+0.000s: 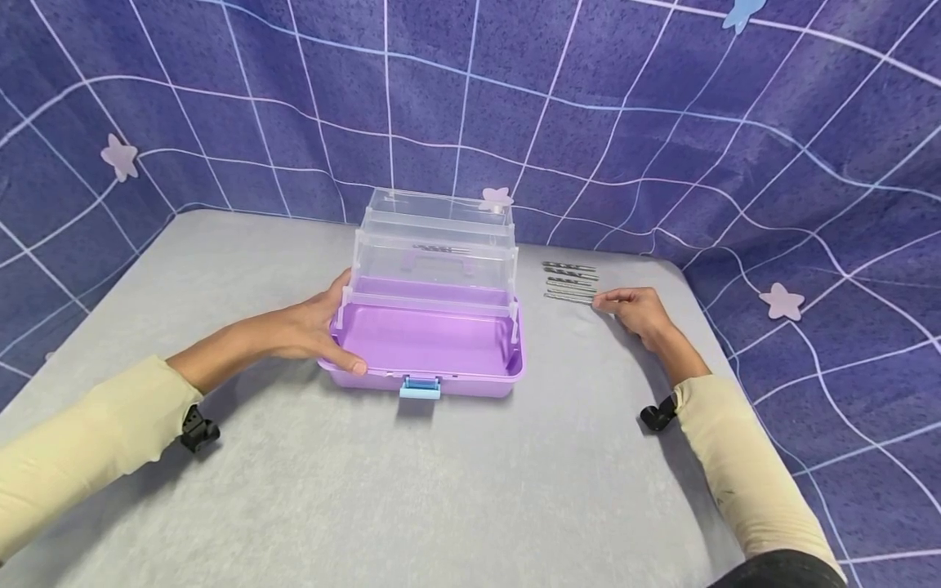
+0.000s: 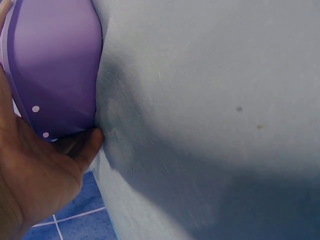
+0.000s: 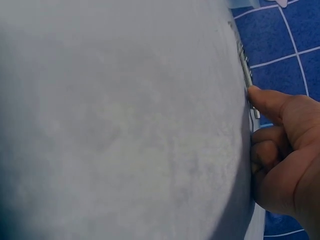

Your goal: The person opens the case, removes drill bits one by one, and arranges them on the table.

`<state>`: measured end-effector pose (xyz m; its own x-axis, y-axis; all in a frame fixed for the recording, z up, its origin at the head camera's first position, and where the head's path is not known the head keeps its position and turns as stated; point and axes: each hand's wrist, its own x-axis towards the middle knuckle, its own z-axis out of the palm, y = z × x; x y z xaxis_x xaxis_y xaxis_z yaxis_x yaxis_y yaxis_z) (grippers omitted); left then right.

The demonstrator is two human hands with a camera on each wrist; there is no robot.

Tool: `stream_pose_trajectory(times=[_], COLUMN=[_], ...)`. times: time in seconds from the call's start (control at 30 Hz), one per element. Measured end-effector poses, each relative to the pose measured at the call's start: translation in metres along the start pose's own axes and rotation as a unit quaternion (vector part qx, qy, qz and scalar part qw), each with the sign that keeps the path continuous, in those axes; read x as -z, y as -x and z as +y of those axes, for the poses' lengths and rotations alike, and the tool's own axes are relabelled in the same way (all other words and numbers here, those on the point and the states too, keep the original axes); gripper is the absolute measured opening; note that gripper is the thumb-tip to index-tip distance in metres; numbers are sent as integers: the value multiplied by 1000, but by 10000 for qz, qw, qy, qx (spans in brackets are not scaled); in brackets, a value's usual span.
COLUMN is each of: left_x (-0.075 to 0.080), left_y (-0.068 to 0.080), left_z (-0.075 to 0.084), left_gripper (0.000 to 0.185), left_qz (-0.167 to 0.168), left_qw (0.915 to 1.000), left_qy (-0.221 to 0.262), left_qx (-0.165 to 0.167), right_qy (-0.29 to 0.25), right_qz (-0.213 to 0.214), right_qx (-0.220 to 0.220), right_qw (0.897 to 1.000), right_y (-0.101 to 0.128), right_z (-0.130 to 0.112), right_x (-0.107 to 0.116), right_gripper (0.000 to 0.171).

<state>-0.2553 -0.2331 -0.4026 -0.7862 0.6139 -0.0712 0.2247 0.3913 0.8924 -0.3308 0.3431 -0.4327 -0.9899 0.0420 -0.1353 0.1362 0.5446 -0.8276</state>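
A purple toolbox [image 1: 456,377] stands with its clear lid [image 1: 441,212] and trays raised. My left hand [image 1: 309,327] grips its left end, the thumb over the front rim; the left wrist view shows fingers against the purple side wall [image 2: 57,65]. Dark drill bits [image 1: 441,248] show through the clear plastic of the upper part. To the right of the box, several metal drill bits [image 1: 569,274] lie in a row on the table. My right hand [image 1: 635,310] pinches the right end of the nearest drill bit [image 1: 568,297], its other fingers curled under in the right wrist view.
A light blue latch [image 1: 421,388] hangs at the front of the toolbox. Grey cloth covers the table [image 1: 441,490]. A blue curtain [image 1: 294,98] with a grid pattern and stars borders the back and sides of the table.
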Motion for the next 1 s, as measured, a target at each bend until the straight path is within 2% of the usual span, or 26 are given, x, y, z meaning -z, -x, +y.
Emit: stream_pose_trajectory(times=[0.23,0.53,0.83,1.0], left_x=[0,-1,-2,-2], left_y=[1,0,-1,-2], left_z=[0,-2,-4,-5], left_gripper=[151,148,147,147], left_qz=[61,-64,-48,26], left_qw=[9999,9994,9992,9993], left_qy=[-99,341,395,364], left_qx=[79,-75,-61,22], right_qy=[187,-16,-614,-668], right_qz=[48,56,-32,49], right_qx=[24,-162,-160,-71], right_qw=[9998,9999,9980,9977], right_y=[-2,-4,1,1], right_z=[0,2,-3,-13], right_x=[1,3,5,4], right_gripper=[41,44,18,30])
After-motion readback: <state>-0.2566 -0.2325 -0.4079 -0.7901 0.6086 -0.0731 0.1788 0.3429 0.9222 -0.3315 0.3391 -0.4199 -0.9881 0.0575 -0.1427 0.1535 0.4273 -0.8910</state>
